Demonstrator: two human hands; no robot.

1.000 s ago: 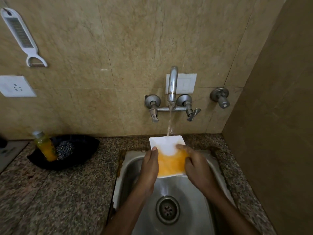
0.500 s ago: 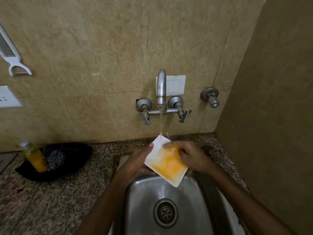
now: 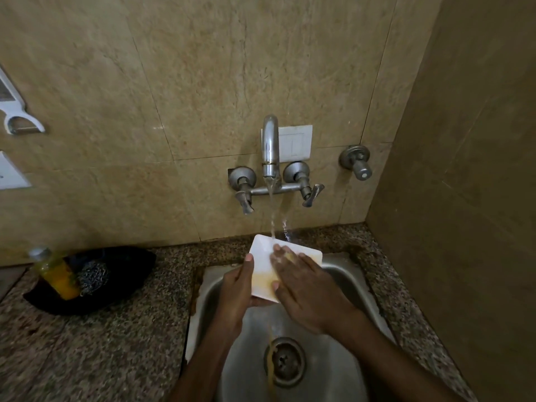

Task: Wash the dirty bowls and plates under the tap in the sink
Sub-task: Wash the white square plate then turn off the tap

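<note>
A square white plate [image 3: 262,250] is held over the back of the steel sink [image 3: 342,274], tilted, with its far edge under the stream from the wall tap [image 3: 270,146]. The left hand [image 3: 236,288] grips the plate's left edge, thumb on the top face and fingers curled underneath. The right hand [image 3: 307,288] lies flat on the plate, fingers straight and slightly spread, pressing on a pale yellow smear. Yellowish water runs off the plate's near edge and down to the drain [image 3: 285,362].

On the speckled stone counter [image 3: 101,343] to the left sits a black dish [image 3: 121,271] holding a steel scrubber [image 3: 92,275] and a bottle [image 3: 56,274] of yellow liquid; the bottle is too blurred to read any label. A white switch plate [image 3: 295,140] sits behind the tap and bears no legible writing. A white peeler [image 3: 20,123] hangs at the left edge of the wall.
</note>
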